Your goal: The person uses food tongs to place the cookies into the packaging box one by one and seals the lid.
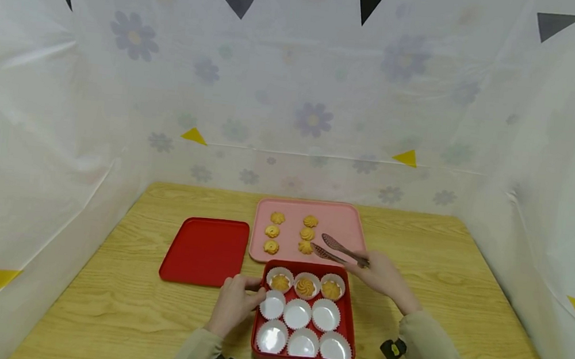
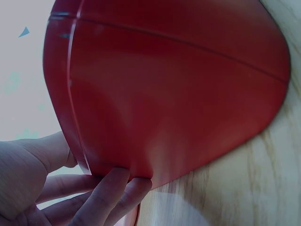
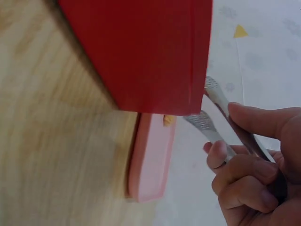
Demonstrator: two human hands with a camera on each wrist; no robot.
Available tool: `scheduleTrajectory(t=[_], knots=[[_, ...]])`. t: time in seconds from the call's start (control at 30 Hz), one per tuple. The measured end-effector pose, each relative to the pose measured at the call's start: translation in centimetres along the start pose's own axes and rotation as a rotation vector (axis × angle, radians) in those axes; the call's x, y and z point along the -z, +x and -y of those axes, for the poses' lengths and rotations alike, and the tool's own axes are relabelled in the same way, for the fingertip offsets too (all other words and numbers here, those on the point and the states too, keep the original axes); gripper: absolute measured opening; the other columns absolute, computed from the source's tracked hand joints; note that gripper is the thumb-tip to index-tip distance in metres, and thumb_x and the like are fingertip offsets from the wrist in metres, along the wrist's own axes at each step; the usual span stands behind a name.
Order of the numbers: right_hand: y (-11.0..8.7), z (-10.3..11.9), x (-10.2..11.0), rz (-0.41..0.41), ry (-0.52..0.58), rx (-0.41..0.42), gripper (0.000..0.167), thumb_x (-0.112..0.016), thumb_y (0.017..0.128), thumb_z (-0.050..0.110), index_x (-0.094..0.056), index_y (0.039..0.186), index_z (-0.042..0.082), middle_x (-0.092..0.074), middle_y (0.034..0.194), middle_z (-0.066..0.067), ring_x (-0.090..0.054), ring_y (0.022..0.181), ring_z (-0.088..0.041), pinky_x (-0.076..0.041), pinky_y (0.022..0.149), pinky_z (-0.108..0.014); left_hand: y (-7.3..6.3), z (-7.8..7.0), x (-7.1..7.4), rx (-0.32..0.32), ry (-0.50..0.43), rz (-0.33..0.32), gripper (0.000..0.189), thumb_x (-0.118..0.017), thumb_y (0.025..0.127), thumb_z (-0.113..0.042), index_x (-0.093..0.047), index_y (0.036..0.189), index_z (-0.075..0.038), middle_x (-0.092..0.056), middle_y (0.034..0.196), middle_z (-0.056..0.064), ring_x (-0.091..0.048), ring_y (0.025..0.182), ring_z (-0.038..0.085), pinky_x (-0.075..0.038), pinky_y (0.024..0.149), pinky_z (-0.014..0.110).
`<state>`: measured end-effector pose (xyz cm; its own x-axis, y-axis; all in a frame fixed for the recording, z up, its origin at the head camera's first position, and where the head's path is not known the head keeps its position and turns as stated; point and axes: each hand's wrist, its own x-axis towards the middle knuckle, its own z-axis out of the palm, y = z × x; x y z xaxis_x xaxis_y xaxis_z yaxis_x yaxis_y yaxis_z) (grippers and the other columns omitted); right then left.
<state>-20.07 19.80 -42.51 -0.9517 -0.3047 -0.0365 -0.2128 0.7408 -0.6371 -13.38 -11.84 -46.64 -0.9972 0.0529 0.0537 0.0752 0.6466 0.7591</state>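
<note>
A red box [image 1: 349, 324] stands on the table, holding rows of white paper cups [image 1: 297, 314]. Each cup in its far row has a piped cookie [image 1: 305, 287]; the middle and near rows show bare cups. My left hand [image 1: 238, 302] grips the box's left side, thumb at the rim and fingers [image 2: 109, 195] against the outer wall. In my right hand [image 1: 379, 275] is a pair of metal tongs [image 1: 335, 250], their tips apart over the pink tray [image 1: 338, 219]. The tips are close to the nearest right-column cookie [image 1: 305, 247], with nothing between them.
Several cookies [image 1: 272, 232] lie in two columns on the pink tray, just behind the box. A flat red lid [image 1: 206, 251] lies left of the tray. The wooden table [image 1: 431, 257] is enclosed by pale flower-patterned sheets [image 1: 318, 78] at the back and sides.
</note>
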Motion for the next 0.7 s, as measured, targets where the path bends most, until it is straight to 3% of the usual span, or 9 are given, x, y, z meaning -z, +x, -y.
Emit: scheduleTrajectory(t=[0.2,0.33,0.43,0.7], knots=[[1.8,1.0,0.2,0.067,-0.068,0.024,0.022,-0.065,0.096,0.025,-0.067,0.091,0.003,-0.042,0.063,0.000,-0.037,0.056,-0.013,-0.034,0.054,-0.028,0.0,0.0,0.0,0.003,-0.001,0.004,0.029,-0.072,0.086,-0.014,-0.077,0.111,-0.001,-0.078,0.105,0.015,-0.064,0.089,0.019,-0.056,0.081,0.039],[3.0,1.3,0.2,0.105,-0.075,0.002,0.021,-0.066,0.096,0.023,-0.067,0.089,0.004,-0.046,0.064,0.001,-0.039,0.056,-0.012,-0.035,0.054,-0.027,0.0,-0.1,0.0,0.003,0.000,0.002,0.029,-0.072,0.086,-0.014,-0.077,0.111,-0.001,-0.078,0.104,0.014,-0.064,0.089,0.019,-0.055,0.080,0.038],[3.6,1.5,0.2,0.140,-0.079,-0.022,0.018,-0.066,0.096,0.021,-0.071,0.097,0.004,-0.051,0.066,0.001,-0.044,0.057,-0.012,-0.039,0.055,-0.027,-0.1,-0.1,0.1,0.006,-0.001,0.003,0.029,-0.072,0.086,-0.014,-0.077,0.111,-0.001,-0.078,0.105,0.014,-0.064,0.089,0.018,-0.054,0.079,0.036],[4.5,2.2,0.1,0.192,-0.083,-0.061,0.021,-0.066,0.095,0.020,-0.067,0.082,0.003,-0.047,0.058,0.003,-0.043,0.052,-0.011,-0.040,0.052,-0.025,0.0,0.0,0.1,-0.001,-0.014,0.007,0.030,-0.072,0.085,-0.013,-0.076,0.112,0.000,-0.078,0.105,0.016,-0.062,0.085,0.017,-0.054,0.075,0.033]])
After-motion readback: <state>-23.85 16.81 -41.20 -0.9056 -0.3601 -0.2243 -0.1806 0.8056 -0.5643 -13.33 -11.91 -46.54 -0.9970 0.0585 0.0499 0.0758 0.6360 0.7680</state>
